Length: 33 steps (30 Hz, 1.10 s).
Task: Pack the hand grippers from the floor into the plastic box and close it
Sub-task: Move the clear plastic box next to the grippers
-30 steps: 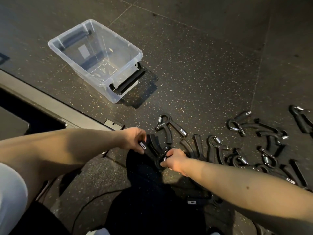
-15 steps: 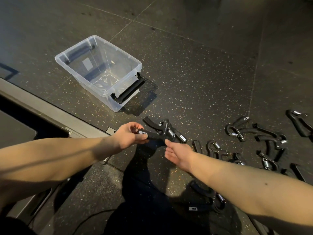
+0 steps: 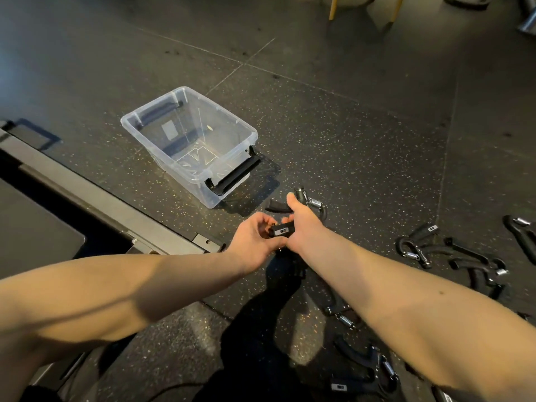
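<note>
A clear plastic box (image 3: 246, 132) with black side handles stands open and empty on the dark floor, up and left of my hands. My left hand (image 3: 252, 242) grips the labelled handle end of a black hand gripper (image 3: 282, 231). My right hand (image 3: 301, 224) closes around a black hand gripper with a steel spring (image 3: 311, 200), lifted just right of the box's near corner. Several more hand grippers (image 3: 420, 253) lie scattered on the floor to the right, and others (image 3: 362, 372) lie under my right forearm.
A low dark metal frame (image 3: 101, 198) runs diagonally along the left. Yellow legs of some furniture (image 3: 333, 7) stand at the far top. My dark-clothed knee (image 3: 255, 343) is below my hands. No lid is visible.
My view has tilted up. Both hands have risen toward the box; the right hand, open half a second ago, has closed on a gripper while the left keeps its hold.
</note>
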Each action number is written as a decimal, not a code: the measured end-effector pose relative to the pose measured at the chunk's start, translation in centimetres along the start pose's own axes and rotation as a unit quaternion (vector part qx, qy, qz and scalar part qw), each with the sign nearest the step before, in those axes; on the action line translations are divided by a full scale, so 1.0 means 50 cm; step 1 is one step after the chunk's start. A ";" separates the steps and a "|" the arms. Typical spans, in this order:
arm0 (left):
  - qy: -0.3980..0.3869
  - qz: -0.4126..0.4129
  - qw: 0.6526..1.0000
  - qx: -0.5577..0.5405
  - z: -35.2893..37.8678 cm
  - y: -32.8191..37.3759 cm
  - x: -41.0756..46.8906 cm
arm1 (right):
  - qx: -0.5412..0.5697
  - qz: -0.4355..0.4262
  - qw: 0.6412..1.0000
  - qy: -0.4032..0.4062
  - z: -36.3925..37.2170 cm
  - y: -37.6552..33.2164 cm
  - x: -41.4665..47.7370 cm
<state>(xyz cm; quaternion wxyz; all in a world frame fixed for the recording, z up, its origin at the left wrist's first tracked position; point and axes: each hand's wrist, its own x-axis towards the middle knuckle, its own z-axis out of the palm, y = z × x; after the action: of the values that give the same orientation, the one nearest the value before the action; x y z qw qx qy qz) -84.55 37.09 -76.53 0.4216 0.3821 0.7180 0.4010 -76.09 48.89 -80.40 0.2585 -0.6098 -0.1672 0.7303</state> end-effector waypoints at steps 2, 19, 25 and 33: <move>-0.039 -0.003 0.999 0.006 -0.011 0.006 0.005 | -0.026 -0.020 0.999 0.015 0.016 -0.021 -0.029; 0.378 -0.234 0.891 0.091 -0.316 0.030 0.237 | -0.498 -0.332 0.801 -0.005 0.326 -0.188 -0.035; 0.291 -0.225 0.927 -0.068 -0.346 0.002 0.255 | -0.538 -0.312 0.783 -0.001 0.367 -0.211 0.000; 0.254 -0.148 0.956 0.013 -0.301 0.085 0.157 | -0.586 -0.272 0.763 0.024 0.238 -0.274 -0.110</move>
<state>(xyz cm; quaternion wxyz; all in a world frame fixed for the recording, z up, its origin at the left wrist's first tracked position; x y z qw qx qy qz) -100.15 41.87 -70.20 0.2748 0.1628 0.8548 0.4090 -84.70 57.64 -65.95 0.0427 -0.5890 -0.7150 0.3742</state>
